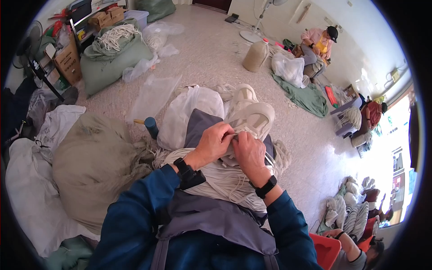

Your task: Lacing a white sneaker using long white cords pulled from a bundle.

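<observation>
A beige and white sneaker (253,118) rests on my lap, toe pointing away from me. At its near end my left hand (210,143) and my right hand (250,153) meet, thumbs and forefingers pinched closed on a pale shoelace; the fingers largely hide the lace. Under my wrists a thick bundle of off-white laces (220,182) lies across my grey apron (211,213). Loose strands hang beside my right wrist. Just beyond the held shoe are more pale shoes (243,93).
White plastic bags (191,110) and a blue-headed tool (151,127) lie left of my lap. Large sacks (96,164) crowd the left. At right are a red bin (325,249) and piled shoes (351,207). Other people sit at the right; a jug (255,56) stands ahead.
</observation>
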Tool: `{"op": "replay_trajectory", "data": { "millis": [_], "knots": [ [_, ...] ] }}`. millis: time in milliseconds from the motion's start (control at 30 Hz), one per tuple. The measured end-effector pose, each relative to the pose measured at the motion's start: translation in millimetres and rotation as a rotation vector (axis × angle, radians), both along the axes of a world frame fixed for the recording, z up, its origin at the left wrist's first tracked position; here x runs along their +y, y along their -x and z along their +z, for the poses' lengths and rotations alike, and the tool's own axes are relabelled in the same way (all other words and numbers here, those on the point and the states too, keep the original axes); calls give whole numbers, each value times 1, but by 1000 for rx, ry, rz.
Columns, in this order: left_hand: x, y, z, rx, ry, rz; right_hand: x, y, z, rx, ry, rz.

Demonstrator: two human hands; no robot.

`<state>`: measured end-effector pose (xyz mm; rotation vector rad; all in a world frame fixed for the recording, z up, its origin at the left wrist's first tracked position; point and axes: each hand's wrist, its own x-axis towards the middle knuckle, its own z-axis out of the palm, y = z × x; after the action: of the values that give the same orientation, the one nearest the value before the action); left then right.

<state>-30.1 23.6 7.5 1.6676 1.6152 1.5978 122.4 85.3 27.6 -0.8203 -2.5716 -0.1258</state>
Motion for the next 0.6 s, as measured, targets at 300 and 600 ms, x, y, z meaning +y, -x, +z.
{"op": "replay_trajectory", "data": {
  "millis": [300,600],
  "knots": [
    [3,1,0,-120,98,-19,2,1,-1,-4,-33,17],
    [5,-3,-5,-3,-31,58,1,2,-2,-13,-9,-19]
  ]
}}
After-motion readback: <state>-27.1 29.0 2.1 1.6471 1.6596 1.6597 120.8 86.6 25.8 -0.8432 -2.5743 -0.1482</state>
